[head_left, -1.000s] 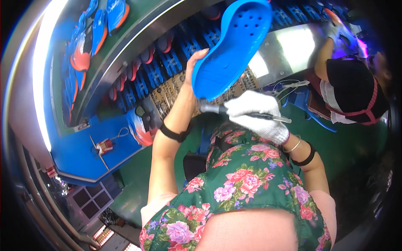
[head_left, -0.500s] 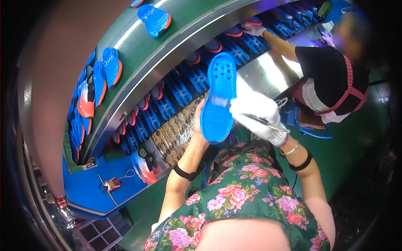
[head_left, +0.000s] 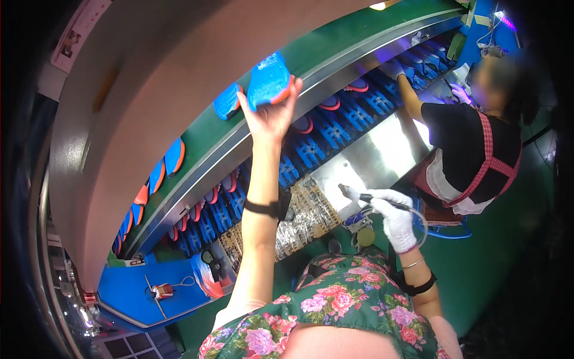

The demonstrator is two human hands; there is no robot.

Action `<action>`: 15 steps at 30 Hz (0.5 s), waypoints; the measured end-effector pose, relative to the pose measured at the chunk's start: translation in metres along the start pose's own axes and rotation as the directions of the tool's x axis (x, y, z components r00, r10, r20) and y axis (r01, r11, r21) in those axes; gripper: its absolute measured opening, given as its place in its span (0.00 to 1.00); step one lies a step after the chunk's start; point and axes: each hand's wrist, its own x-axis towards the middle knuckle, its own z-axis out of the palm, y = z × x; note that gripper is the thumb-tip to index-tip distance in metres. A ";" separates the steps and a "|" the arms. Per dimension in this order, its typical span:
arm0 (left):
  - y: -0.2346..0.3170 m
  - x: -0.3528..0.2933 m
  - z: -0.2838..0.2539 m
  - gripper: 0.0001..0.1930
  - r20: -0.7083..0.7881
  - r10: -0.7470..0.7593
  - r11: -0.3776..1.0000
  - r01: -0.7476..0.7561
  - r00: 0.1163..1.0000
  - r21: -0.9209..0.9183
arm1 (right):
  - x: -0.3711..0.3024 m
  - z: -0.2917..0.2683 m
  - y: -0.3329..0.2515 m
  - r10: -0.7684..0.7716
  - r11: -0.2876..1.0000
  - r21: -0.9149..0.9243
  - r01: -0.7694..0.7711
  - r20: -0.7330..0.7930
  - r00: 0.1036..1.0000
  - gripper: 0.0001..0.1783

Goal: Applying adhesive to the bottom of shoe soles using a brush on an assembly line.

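My bare left hand point(head_left: 269, 122) is stretched far forward, its fingers and thumb gripping the orange-edged end of a blue shoe sole point(head_left: 268, 81). That sole is at the green conveyor belt point(head_left: 341, 45), beside another blue sole point(head_left: 227, 102); whether it touches the belt I cannot tell. In a white knitted glove, my right hand point(head_left: 396, 220) is closed around a brush point(head_left: 354, 193) with a dark handle. A thin pale tube runs from the brush past my wrist. The bristles point left, above a shiny metal plate point(head_left: 341, 179).
Several blue and orange soles point(head_left: 156, 176) lie farther left on the belt. Below its metal edge runs a row of blue holders point(head_left: 311, 152). Tape-covered cardboard point(head_left: 314, 209) lies nearer me. At right a co-worker point(head_left: 463, 131) sits reaching into the line. A blue table point(head_left: 122, 284) stands lower left.
My left hand has carried the sole from in front of me up and forward to the belt. My right hand has drawn the brush off the sole and moved slightly down.
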 end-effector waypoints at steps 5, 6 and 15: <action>0.041 0.066 -0.027 0.45 -0.240 -0.006 0.946 -0.072 0.971 -0.317 | -0.001 0.011 0.004 0.078 0.995 -0.065 -0.075 0.038 0.996 0.05; 0.044 0.074 -0.028 0.43 -0.276 0.085 0.960 -0.153 0.957 -0.234 | 0.000 0.012 0.001 0.057 0.988 -0.147 -0.046 0.069 0.996 0.06; -0.040 0.063 0.009 0.42 -0.296 0.370 0.908 -0.411 0.881 -0.086 | 0.039 -0.009 0.004 0.073 0.969 -0.247 -0.030 0.167 0.983 0.10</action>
